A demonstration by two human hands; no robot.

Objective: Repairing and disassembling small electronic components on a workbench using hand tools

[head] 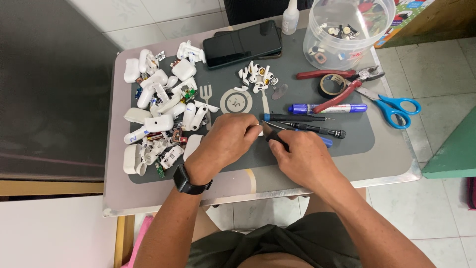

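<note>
Holding a small white part [259, 130] between its fingertips, the left hand [225, 141] is curled narrow over the near middle of the grey mat [357, 136], and a black watch [191, 184] sits on its wrist. The right hand [300, 156] is closed around a dark-handled tool [274, 137], whose tip points left and meets the white part; I cannot tell what kind of tip it has. It seems to me that the step in hand is prying or opening this little piece, which is held just above the mat between the two hands. The next move probably needs a steady left pinch and a small, careful push of the tool, because the part is tiny and may slip or crack. On the left lies a pile of opened white cases [158, 109] with small circuit boards. Far from the person are a black phone [242, 43], a heap of small white earbud pieces [258, 77] and a clear plastic tub [347, 30]. On the right are red pliers [342, 84], a blue marker [327, 107], two screwdrivers [310, 124] and blue scissors [394, 106].
</note>
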